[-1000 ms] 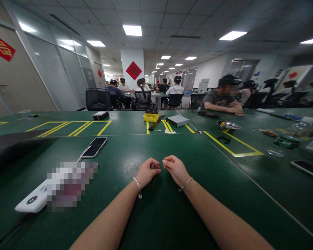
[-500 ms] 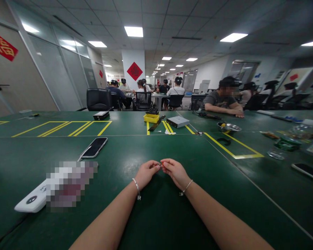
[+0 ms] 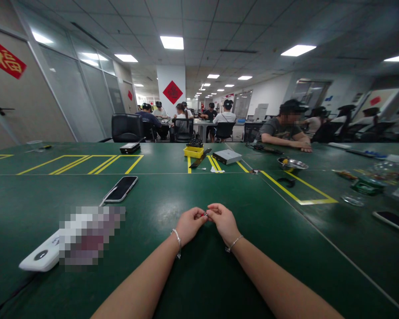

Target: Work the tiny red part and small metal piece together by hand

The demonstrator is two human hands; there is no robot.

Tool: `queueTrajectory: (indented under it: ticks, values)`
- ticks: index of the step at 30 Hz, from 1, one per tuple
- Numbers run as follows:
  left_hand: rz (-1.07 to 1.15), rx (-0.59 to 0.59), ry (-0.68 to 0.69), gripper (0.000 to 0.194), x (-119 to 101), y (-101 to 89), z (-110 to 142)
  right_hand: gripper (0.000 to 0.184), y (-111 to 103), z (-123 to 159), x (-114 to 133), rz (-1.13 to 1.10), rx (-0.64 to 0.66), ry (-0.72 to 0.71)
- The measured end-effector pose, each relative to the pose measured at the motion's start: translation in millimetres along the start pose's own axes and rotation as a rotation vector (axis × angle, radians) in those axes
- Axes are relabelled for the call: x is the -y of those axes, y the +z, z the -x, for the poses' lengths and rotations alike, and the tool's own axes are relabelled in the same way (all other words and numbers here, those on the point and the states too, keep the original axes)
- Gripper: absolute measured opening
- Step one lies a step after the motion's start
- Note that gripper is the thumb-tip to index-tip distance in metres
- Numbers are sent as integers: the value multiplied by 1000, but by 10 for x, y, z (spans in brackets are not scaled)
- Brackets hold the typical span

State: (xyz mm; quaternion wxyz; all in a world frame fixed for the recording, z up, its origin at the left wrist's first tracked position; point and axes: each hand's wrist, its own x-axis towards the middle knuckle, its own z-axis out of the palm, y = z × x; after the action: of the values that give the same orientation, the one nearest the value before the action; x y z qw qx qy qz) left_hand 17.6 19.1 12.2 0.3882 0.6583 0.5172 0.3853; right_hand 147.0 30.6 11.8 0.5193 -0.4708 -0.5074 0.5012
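Below and right of the phone [image 3: 121,189] on the green surface [image 3: 159,190], the left hand [image 3: 190,226] and right hand [image 3: 223,222] close in narrow pinches on a tiny part [image 3: 205,214], equally near it, its long axis too small to tell.

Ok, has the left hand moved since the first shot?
Yes, slightly: the left hand sits a little closer to the person and a touch further right, judged against the phone lying on the table.
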Motion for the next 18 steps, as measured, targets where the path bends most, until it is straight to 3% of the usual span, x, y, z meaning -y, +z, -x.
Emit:
queueTrajectory:
  ticks: [4,10,18]
  values:
    - [-62,-42,18,21,-2,8,1,10,-21,31,29,290,-50,-169]
    - [-54,-90,-12,19,-3,-14,-24,19,5,129,107,567,16,-500]
    - [373,-17,-54,14,20,-29,-65,35,86,201,118,708,57,-622]
